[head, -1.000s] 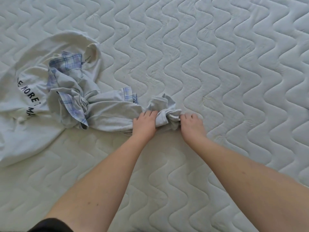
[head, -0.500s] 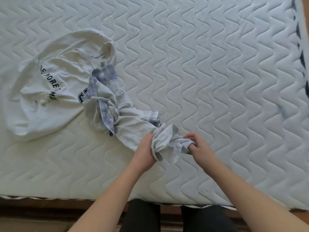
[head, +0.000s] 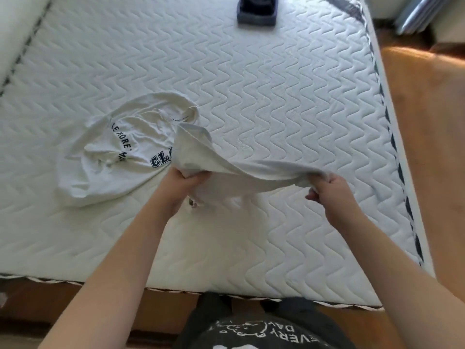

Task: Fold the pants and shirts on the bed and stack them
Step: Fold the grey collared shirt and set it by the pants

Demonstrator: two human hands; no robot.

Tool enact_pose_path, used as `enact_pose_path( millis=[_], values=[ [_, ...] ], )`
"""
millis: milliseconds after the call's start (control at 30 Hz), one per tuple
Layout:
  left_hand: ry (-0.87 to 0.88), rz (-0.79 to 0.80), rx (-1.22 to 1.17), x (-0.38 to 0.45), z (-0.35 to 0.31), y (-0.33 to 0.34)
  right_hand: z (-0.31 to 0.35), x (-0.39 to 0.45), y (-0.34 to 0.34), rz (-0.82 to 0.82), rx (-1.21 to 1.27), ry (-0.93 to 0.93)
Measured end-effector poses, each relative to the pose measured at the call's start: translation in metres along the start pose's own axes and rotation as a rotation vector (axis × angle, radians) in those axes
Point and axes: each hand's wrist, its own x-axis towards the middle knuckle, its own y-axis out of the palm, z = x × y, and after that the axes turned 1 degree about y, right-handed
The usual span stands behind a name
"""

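Left hand [head: 185, 181]: fingers curled round a bunched end of the pale garment [head: 241, 175], fist raised above the mattress [head: 289, 96] so the cloth hangs free instead of dragging on the quilting.
Right hand [head: 327, 187]: pinches the opposite end of the same garment, fingers folded under; held well apart from the left hand, which draws the cloth into a taut band between them.
Pale garment: lifted clear of the bed near its front edge, one loose flap rising behind the left hand; probably the pants, though the bunched cloth and motion blur leave this uncertain. The stretch serves, by judgement, to shake out creases and find an edge before folding.
White printed T-shirt [head: 113, 157]: lies crumpled on the mattress to the left, dark lettering uppermost, its right side partly hidden by the lifted garment; unfolded, evidently waiting its turn.
Dark folded item [head: 256, 11]: rests at the far end of the mattress, well apart from the hands; possibly the start of the stack.
Mattress: bare quilted surface, offering open space in front of the person for laying the garment flat.
Stage: early; one piece in hand, none of the near pieces yet folded.
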Motion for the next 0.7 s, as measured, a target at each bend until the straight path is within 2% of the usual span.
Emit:
enact_pose_path(
  millis=[100, 233, 400, 500, 700],
  values=[
    [0.076, -0.054, 0.042, 0.005, -0.035, -0.029, 0.03, -0.006, -0.011, -0.104, 0.067, -0.022],
    [0.158, -0.178, 0.097, 0.006, -0.072, -0.052, 0.067, -0.02, -0.019, -0.137, 0.101, -0.093],
    [0.253, -0.063, 0.045, 0.006, -0.108, -0.057, 0.106, -0.034, -0.02, -0.168, 0.036, -0.146],
    [0.281, -0.073, -0.021, 0.008, -0.132, -0.059, 0.129, -0.037, -0.027, -0.127, 0.023, -0.173],
    [0.376, -0.076, 0.069, 0.01, -0.176, -0.051, 0.164, -0.046, -0.051, -0.143, 0.075, -0.189]
  ],
)
